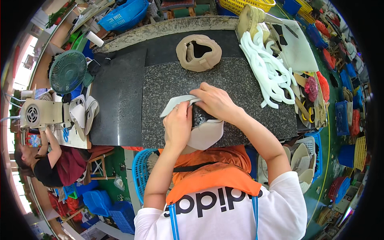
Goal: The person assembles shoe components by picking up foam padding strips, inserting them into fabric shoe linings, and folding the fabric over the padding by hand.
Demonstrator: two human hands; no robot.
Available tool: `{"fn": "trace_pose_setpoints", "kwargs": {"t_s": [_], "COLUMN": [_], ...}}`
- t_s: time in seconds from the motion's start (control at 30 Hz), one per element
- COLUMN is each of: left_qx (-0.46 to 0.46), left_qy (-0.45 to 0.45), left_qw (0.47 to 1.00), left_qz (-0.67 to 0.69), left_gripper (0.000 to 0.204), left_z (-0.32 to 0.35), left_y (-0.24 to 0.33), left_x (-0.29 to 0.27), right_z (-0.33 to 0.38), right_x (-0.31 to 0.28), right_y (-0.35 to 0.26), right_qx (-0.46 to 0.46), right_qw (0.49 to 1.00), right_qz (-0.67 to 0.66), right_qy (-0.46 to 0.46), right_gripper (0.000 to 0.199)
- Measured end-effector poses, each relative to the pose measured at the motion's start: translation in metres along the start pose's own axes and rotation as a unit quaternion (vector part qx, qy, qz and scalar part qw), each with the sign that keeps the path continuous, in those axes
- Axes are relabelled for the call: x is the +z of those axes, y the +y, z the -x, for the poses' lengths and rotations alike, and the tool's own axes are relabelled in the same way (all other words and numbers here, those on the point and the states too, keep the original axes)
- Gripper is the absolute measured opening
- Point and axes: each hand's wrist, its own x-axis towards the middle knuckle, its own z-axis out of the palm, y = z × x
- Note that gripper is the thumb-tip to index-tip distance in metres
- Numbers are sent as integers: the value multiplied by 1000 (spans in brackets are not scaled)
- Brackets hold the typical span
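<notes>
A pale grey, curved piece point(206, 136), which looks like a shoe upper, lies at the near edge of a speckled dark stone slab point(244, 116). My left hand point(177, 127) is closed over its left side, with the fingers bent at the raised edge. From the right, my right hand point(216, 101) pinches the far edge of the same piece close to the left fingertips. Between the hands an opening shows a dark patterned patch. Beyond them sits a tan upper point(199, 53) with a dark opening, touched by neither hand.
White foam strips point(266, 68) are heaped to the right, beside yellow-handled scissors point(309, 115). A person point(50, 158) works at a sewing machine point(42, 114) on the left, near a green fan point(68, 72). Below the table edge stands a blue basket point(141, 168).
</notes>
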Motion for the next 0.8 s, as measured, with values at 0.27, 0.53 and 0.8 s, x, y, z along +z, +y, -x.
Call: {"fn": "trace_pose_setpoints", "kwargs": {"t_s": [0.27, 0.53, 0.8], "left_qx": [-33, -37, 27], "left_qy": [9, 11, -45], "left_qw": [998, 999, 989], "left_qz": [48, 30, -137], "left_gripper": [15, 17, 11], "left_z": [1, 1, -27], "left_y": [-12, -6, -22], "left_x": [2, -1, -5], "right_z": [-9, -3, 68], "right_x": [3, 6, -22], "right_y": [-7, -7, -18], "right_qx": [-54, -34, 14], "right_qw": [997, 998, 965], "right_qz": [52, 24, -44], "right_qy": [3, -54, 257], "right_gripper": [17, 12, 10]}}
